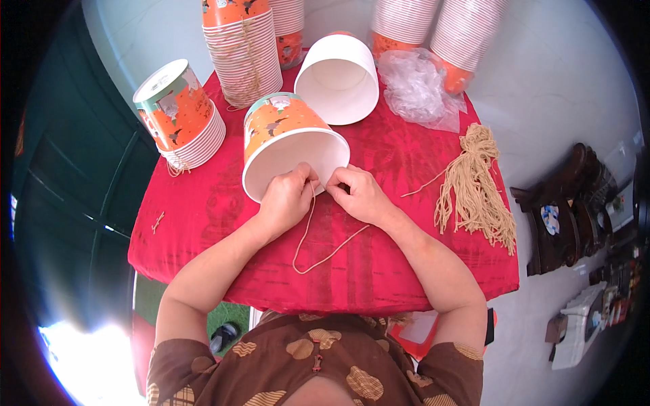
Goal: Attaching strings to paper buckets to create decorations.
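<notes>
An orange and green paper bucket lies on its side on the red tablecloth, white mouth toward me. My left hand grips its rim and pinches a beige string. My right hand pinches the same string right at the rim, close to the left hand. The string hangs down in a loop over the cloth in front of me.
Another white-lined bucket lies on its side behind. Stacks of buckets stand at the back, one tied stack at the left. Crumpled clear plastic and a bundle of beige strings lie at the right. Dark furniture stands beyond the table.
</notes>
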